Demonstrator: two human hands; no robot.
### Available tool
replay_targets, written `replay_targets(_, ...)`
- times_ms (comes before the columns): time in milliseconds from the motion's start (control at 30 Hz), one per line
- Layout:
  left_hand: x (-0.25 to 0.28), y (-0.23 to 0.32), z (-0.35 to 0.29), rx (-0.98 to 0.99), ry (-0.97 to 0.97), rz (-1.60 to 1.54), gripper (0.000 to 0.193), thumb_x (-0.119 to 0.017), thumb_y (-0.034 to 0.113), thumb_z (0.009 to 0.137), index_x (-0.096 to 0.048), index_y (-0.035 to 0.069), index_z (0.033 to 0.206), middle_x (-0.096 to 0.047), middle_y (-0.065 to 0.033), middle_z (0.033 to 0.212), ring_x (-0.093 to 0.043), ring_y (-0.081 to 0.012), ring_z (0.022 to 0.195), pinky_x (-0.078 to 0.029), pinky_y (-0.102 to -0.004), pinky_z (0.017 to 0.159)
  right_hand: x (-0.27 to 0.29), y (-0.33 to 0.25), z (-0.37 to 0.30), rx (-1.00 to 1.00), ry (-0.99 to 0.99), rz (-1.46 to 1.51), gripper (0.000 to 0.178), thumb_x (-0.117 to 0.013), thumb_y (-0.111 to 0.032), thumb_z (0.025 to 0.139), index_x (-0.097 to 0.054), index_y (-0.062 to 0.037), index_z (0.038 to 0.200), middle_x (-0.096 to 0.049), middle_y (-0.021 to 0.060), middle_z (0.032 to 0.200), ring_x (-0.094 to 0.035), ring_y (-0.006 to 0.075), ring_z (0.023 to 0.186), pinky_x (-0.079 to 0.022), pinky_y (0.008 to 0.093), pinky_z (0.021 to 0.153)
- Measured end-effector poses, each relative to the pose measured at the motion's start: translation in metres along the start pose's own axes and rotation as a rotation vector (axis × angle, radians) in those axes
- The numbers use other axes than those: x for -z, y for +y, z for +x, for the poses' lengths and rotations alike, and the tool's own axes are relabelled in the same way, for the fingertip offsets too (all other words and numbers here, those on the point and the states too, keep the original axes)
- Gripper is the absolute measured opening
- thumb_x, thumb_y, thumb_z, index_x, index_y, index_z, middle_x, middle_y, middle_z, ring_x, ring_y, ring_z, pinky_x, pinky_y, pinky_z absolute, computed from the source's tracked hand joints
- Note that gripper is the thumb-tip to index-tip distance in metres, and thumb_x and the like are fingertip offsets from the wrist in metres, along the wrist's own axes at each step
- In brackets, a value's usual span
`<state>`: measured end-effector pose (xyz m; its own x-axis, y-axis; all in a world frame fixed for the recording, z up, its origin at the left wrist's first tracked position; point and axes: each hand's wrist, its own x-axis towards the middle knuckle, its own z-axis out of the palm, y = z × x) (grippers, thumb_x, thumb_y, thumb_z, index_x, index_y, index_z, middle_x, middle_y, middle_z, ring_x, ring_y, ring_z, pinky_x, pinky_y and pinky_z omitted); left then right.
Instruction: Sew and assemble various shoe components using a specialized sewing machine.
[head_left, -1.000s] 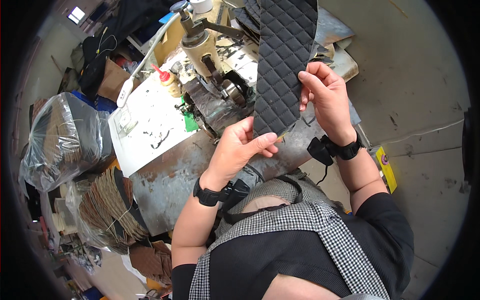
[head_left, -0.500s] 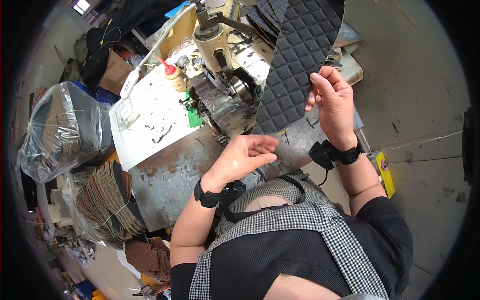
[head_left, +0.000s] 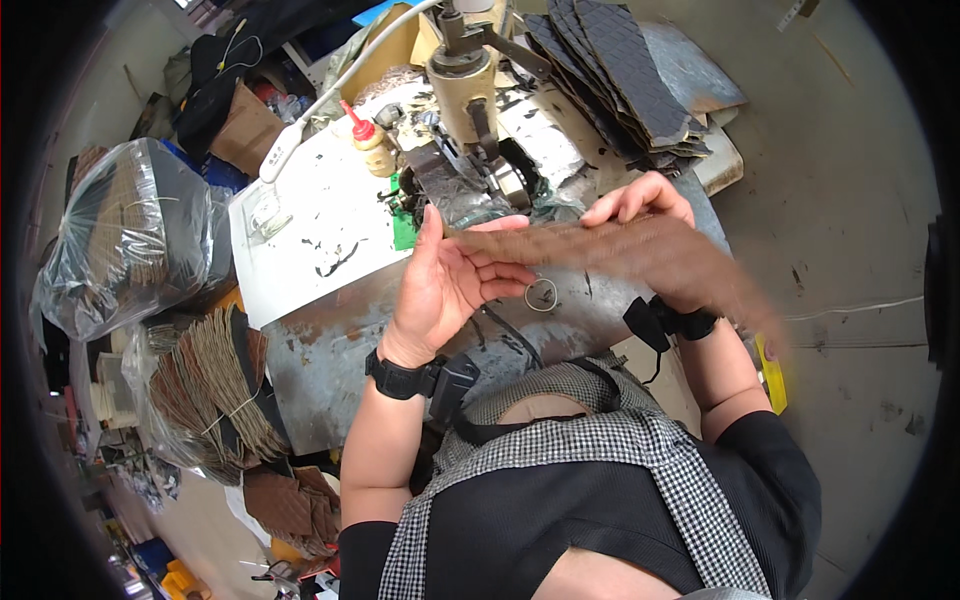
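A long brown panel, smeared by motion, stretches across in front of me above the metal table. My right hand is closed on its upper edge, and the rest of that hand is partly hidden behind the panel. At the panel's left end is my left hand, palm up, with thumb raised and fingers stretched out; the end touches it between thumb and forefinger. Just beyond my hands stands a greasy bench machine with a cream column. A thin pale ring lies below the panel, near my left fingertips.
Black quilted panels are stacked at the back right. A red-capped bottle and a white power strip are left of the machine. Bundled brown panels and a plastic-wrapped bundle sit at the left. A grey metal tabletop lies nearest me.
The black quilted panel has left my right hand, and a brown panel is now there. My left hand has turned palm up and moved left, to the brown panel's end.
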<state>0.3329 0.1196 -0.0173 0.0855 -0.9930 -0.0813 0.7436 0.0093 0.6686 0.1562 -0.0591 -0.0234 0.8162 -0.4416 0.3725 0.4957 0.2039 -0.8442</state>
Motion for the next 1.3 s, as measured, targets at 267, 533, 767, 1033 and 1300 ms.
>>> replay_targets(267, 0.048, -0.005, -0.001, -0.067, 0.426, 0.703, 0.026, -0.068, 0.017, 0.088, -0.062, -0.002, 0.105, -0.067, -0.0037, 0.085, -0.06, -0.0065, 0.064, -0.048, -0.0197, 0.053, 0.017, 0.048, 0.004, -0.149, -0.128, -0.192, 0.031, -0.065, -0.028, 0.087, -0.057, 0.0003, 0.097, -0.064, 0.0181, 0.108, -0.06, 0.0212, 0.103, -0.047, 0.0345, 0.093)
replay_targets(533, 0.053, 0.0, 0.014, -0.201, 0.683, 1.244, 0.024, -0.071, 0.02, 0.083, -0.065, -0.004, 0.082, -0.06, -0.0064, 0.058, -0.052, -0.0102, 0.051, -0.042, -0.028, 0.05, 0.016, 0.078, 0.01, -0.122, 0.104, -0.212, 0.023, -0.06, -0.023, 0.094, -0.055, -0.0022, 0.099, -0.065, 0.0127, 0.105, -0.062, 0.0182, 0.098, -0.048, 0.0335, 0.094)
replay_targets(767, 0.058, 0.01, 0.028, -0.09, 0.714, 1.145, 0.024, -0.07, 0.021, 0.085, -0.067, -0.002, 0.079, -0.061, -0.0024, 0.057, -0.052, -0.0069, 0.045, -0.041, -0.0252, 0.044, 0.008, 0.082, 0.015, -0.302, 0.298, 0.004, 0.007, -0.055, -0.005, 0.091, -0.054, -0.0044, 0.098, -0.067, 0.0115, 0.104, -0.066, 0.0155, 0.079, -0.055, 0.028, 0.071)
replay_targets(1033, 0.045, -0.015, 0.065, -0.461, 0.696, 1.615, 0.022, -0.071, 0.02, 0.078, -0.068, -0.001, 0.074, -0.064, -0.0195, 0.069, -0.065, -0.033, 0.064, -0.052, -0.0366, 0.06, 0.033, 0.084, 0.02, -0.097, 0.385, -0.022, 0.016, -0.055, -0.013, 0.094, -0.051, -0.0057, 0.107, -0.063, 0.0107, 0.108, -0.061, 0.0174, 0.094, -0.05, 0.0322, 0.087)
replay_targets(1300, 0.017, -0.009, 0.046, 0.095, 0.336, 0.858, 0.025, -0.057, 0.023, 0.096, -0.066, 0.0, 0.098, -0.061, -0.0013, 0.068, -0.055, -0.0066, 0.051, -0.046, -0.0199, 0.045, 0.025, 0.015, 0.0, 0.059, 0.269, -0.046, 0.021, -0.061, -0.022, 0.09, -0.054, -0.0044, 0.099, -0.063, 0.0101, 0.092, -0.062, 0.0156, 0.089, -0.052, 0.0308, 0.078)
